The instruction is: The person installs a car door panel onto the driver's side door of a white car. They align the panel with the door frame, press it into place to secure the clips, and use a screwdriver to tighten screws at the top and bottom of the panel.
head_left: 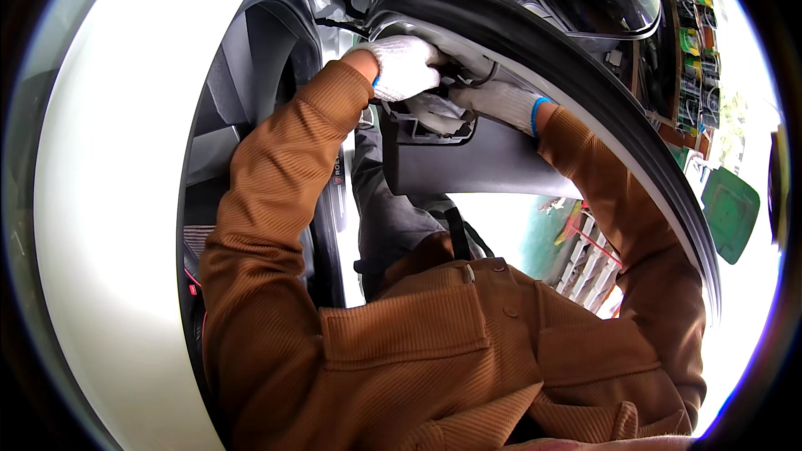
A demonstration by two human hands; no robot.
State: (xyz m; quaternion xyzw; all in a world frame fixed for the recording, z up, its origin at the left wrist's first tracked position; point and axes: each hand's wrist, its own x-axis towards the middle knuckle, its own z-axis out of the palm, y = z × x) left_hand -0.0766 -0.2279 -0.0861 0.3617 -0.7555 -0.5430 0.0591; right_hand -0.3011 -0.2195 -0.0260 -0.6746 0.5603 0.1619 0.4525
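Closely paired, left hand (407,68) and right hand (499,105) at an open car door (543,54)

The pale car body (109,200) fills 9 o'clock, with the dark cabin (251,75) just inside it at about 10. The door's black edge arcs from 12 round to nearly 4 o'clock, and its smooth grey panel (476,163) lies at 2, close to the centre. Farther out, a crowded shelf (692,42) stands at 2 o'clock and a green board-like thing (731,213) at 3. The floor (501,217) between 3 and 4 is washed out by light.

Counted: one grey panel, one side mirror (622,0) between 1 and 2 o'clock, two white gloves with blue cuff edging, and two brown sleeves.

The left arm climbs from 7 o'clock; its hand sits at 12, back upward, fingers curled over. The right arm comes up from 4 o'clock and bends inward, its hand between 1 and 2, fingers toward 10. Both are just above the panel's cut-out end, with a pale piece (439,119) beneath them. The fingertips are hidden, so I cannot tell whether either hand pinches anything.
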